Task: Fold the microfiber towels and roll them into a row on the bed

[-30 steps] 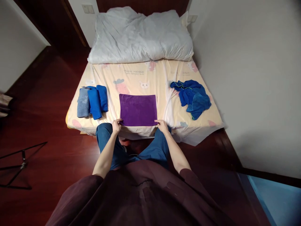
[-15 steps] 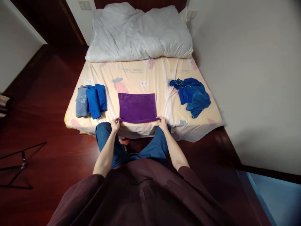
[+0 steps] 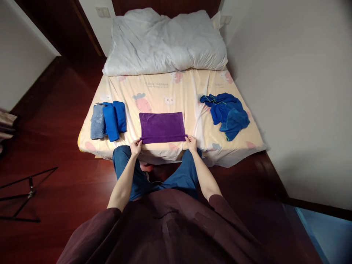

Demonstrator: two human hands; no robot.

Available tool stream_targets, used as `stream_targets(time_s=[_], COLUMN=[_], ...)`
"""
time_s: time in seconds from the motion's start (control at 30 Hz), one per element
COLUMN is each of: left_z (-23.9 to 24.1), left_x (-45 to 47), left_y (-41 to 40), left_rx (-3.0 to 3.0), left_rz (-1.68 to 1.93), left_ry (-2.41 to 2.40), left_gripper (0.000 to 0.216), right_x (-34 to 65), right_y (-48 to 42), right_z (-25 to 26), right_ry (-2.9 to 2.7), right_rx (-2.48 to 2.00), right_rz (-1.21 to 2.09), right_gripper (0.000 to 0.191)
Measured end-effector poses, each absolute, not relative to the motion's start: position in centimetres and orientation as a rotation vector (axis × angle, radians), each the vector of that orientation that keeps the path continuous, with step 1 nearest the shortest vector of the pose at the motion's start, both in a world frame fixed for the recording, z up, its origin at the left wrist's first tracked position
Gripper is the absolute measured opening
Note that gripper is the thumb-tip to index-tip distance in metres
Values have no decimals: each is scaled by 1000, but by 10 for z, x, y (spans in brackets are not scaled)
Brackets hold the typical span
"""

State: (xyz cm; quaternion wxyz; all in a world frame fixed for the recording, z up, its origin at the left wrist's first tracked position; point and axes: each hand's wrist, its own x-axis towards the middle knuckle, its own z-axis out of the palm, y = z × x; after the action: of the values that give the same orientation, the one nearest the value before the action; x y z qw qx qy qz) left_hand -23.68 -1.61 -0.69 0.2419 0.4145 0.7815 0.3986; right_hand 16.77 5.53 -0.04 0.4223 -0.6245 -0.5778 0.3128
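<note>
A purple towel (image 3: 162, 125) lies flat on the bed, with a narrow strip turned over along its near edge. My left hand (image 3: 136, 147) pinches the near left corner of that strip. At the near right corner, my right hand (image 3: 191, 143) has the strip between thumb and fingers. Left of the towel rest a grey rolled towel (image 3: 98, 123) and blue folded towels (image 3: 111, 124), side by side. To the right is a crumpled heap of blue towels (image 3: 229, 114) with green edging.
A light grey quilt (image 3: 167, 44) is piled at the head of the bed, on a yellow patterned sheet (image 3: 162, 95). A white wall (image 3: 291, 91) stands close on the right. Black tripod legs (image 3: 30, 192) are on the floor at left.
The towel's near edge, earlier gripped at the front, is now folded over into a flat strip on top. Both hands still hold its corners. The view has shifted slightly.
</note>
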Motion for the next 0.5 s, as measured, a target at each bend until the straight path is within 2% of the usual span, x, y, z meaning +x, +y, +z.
stream_targets(time_s=[0.33,0.5], left_z=[-11,3], left_x=[-234,-227], left_y=[-11,-23], left_rx=[1141,1323], left_rz=[1050,1064], left_ry=[2161,2223], left_gripper=[36,49], right_x=[168,170], right_y=[67,54], right_z=[-16,-7], right_ry=[-1405,-1368], right_rx=[-1643,-1720], right_rz=[786,648], right_gripper=[41,43])
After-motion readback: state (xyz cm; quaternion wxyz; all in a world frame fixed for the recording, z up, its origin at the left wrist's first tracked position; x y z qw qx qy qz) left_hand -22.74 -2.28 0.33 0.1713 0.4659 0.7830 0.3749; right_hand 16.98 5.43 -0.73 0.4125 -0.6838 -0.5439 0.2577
